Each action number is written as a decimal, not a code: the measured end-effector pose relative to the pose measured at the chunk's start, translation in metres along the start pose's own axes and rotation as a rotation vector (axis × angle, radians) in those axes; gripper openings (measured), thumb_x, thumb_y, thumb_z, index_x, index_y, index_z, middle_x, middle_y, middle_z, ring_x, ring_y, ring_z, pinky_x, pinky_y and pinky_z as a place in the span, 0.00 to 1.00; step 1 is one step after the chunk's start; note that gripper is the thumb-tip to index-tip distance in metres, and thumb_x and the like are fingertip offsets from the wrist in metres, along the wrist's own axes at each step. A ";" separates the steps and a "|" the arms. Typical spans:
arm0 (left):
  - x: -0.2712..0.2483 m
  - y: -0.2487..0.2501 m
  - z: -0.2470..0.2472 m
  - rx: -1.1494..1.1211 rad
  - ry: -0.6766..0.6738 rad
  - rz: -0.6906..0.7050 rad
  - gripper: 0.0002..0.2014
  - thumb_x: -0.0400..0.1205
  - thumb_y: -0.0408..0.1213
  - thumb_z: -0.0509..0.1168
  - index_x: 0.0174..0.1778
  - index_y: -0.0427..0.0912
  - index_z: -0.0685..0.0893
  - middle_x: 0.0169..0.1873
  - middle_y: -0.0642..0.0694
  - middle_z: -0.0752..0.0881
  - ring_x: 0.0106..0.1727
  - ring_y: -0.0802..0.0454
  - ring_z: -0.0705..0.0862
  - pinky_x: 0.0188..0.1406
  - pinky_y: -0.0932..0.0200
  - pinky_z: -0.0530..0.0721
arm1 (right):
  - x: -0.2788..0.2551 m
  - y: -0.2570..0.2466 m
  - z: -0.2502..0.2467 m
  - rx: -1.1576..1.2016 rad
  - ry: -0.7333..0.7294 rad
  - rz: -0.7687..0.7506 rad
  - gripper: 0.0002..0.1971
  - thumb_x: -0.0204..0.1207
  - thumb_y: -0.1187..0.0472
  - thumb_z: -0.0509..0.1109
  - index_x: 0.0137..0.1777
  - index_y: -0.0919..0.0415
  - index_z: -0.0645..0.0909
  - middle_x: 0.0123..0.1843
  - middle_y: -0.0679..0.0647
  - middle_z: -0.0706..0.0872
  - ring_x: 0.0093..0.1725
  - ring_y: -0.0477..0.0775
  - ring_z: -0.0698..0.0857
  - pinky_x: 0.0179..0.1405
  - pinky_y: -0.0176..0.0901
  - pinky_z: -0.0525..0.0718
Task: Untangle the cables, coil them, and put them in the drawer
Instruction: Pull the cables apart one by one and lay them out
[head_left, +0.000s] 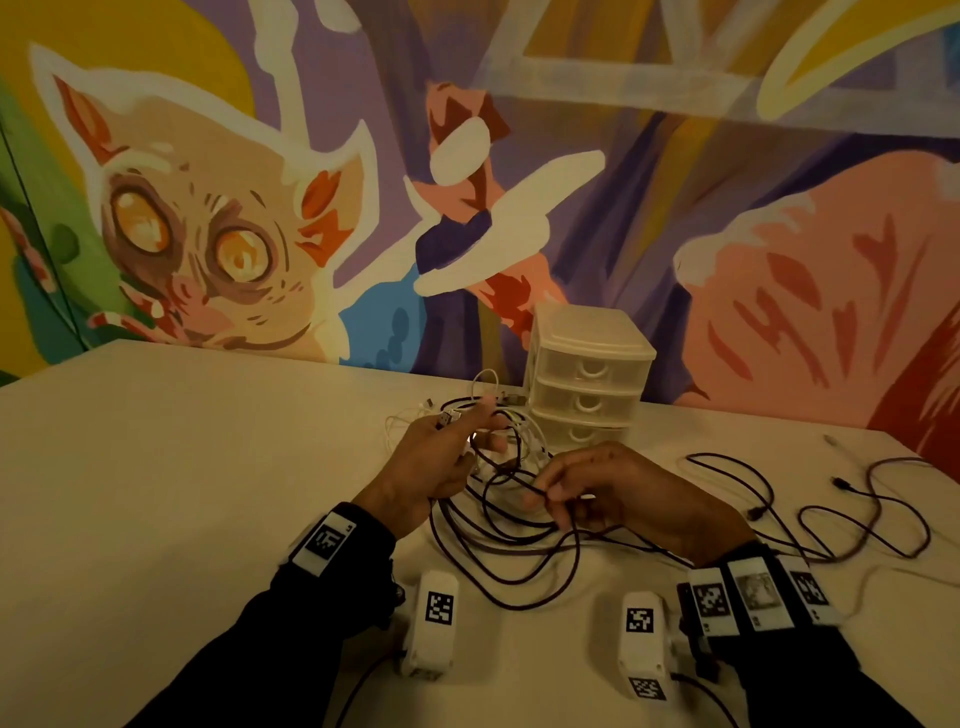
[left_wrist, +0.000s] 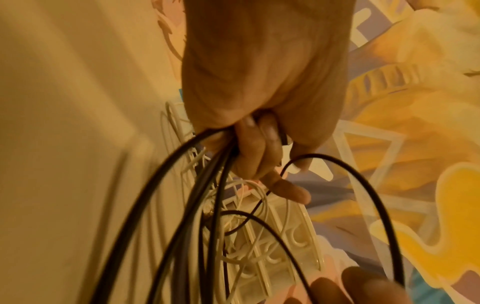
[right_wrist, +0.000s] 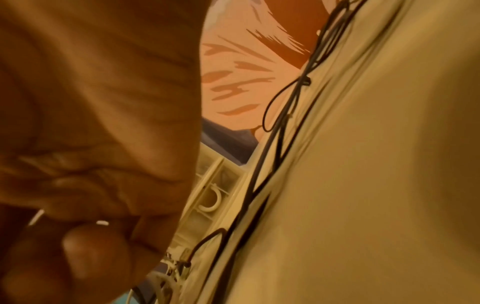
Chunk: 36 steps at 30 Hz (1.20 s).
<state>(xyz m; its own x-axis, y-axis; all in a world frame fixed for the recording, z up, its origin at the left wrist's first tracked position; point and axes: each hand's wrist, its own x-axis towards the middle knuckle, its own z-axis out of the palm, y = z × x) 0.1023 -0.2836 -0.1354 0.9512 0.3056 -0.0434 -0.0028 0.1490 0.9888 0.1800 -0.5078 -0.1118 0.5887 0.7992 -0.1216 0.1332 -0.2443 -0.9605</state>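
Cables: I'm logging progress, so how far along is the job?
Early. Nothing is coiled or stored; the drawers are shut. In hand: the left hand grips dark cable loops, and the right hand pinches a strand. White cables remain tangled.

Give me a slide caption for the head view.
Both hands, left and right, work dark cable loops before a closed three-drawer organizer.

Table (head_left: 182, 467): pale, plain top, set against a painted wall.

Bears: small white three-drawer unit (head_left: 587, 384) at far centre, drawers shut; tangle of dark and white cables (head_left: 498, 499) just near-left of it, partly lifted off the top; one dark cable (head_left: 841, 525) trailing in loose curves across the right side, its plug ends lying free.
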 end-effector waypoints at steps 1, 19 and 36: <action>-0.001 0.000 -0.001 0.006 -0.001 0.025 0.19 0.90 0.53 0.68 0.60 0.40 0.94 0.42 0.46 0.92 0.19 0.60 0.62 0.17 0.65 0.56 | 0.000 -0.001 0.000 -0.033 0.006 0.029 0.13 0.74 0.57 0.71 0.53 0.56 0.95 0.55 0.67 0.93 0.44 0.53 0.82 0.37 0.38 0.75; -0.007 0.001 0.006 0.303 0.053 0.042 0.32 0.87 0.72 0.55 0.63 0.51 0.93 0.49 0.53 0.97 0.21 0.58 0.65 0.21 0.63 0.60 | 0.019 0.010 0.004 0.016 0.500 0.021 0.10 0.83 0.55 0.74 0.47 0.57 0.95 0.36 0.49 0.87 0.29 0.44 0.75 0.29 0.38 0.71; -0.001 -0.001 0.003 0.332 0.253 0.103 0.19 0.88 0.58 0.70 0.45 0.48 0.98 0.42 0.57 0.96 0.39 0.65 0.87 0.44 0.58 0.80 | 0.014 0.019 -0.013 0.329 0.522 -0.178 0.03 0.80 0.64 0.79 0.50 0.61 0.95 0.47 0.63 0.85 0.33 0.46 0.72 0.30 0.40 0.68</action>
<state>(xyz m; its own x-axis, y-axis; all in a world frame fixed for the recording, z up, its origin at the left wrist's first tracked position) 0.1024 -0.2863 -0.1355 0.8452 0.5305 0.0653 0.0453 -0.1928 0.9802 0.2012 -0.5080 -0.1289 0.9017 0.4196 0.1047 0.0618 0.1145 -0.9915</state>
